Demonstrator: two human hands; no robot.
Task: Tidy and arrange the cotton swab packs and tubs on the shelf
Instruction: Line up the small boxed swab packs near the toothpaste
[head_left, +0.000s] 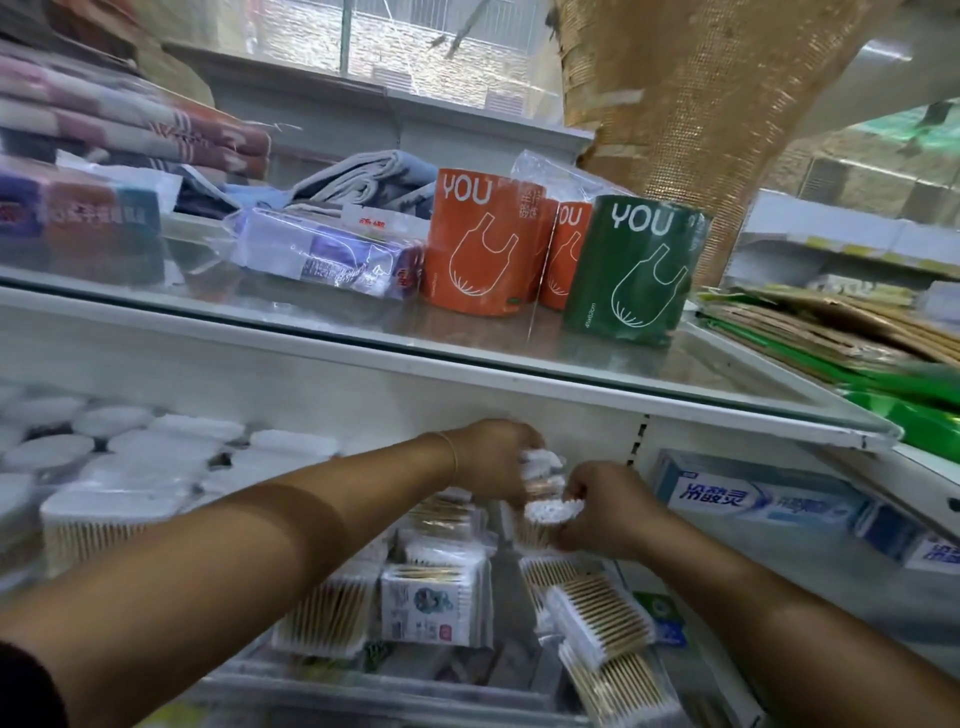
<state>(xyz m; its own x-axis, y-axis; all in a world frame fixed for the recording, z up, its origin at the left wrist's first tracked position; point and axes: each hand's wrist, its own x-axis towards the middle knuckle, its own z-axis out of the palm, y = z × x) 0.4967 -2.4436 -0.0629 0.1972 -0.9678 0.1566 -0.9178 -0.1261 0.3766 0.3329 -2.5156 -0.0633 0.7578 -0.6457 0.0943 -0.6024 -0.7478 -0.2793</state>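
Observation:
Both my hands reach into the lower shelf under the glass shelf edge. My left hand (493, 457) grips a cotton swab pack (543, 465) at the back of the shelf. My right hand (608, 506) holds another swab pack (550, 514) by its side, white tips up. More flat packs with wooden sticks (597, 618) lie in front on the right, and a labelled pack (434, 603) lies in the middle. Round swab tubs (49, 452) and stacked packs fill the left of the shelf, blurred.
Toothpaste boxes (758, 501) lie at the right of the same shelf. On the glass shelf (363, 338) above stand orange rolls (478, 241) and a green roll (636, 270), with a purple wrapped pack (322, 254) and folded towels (130, 124) to the left.

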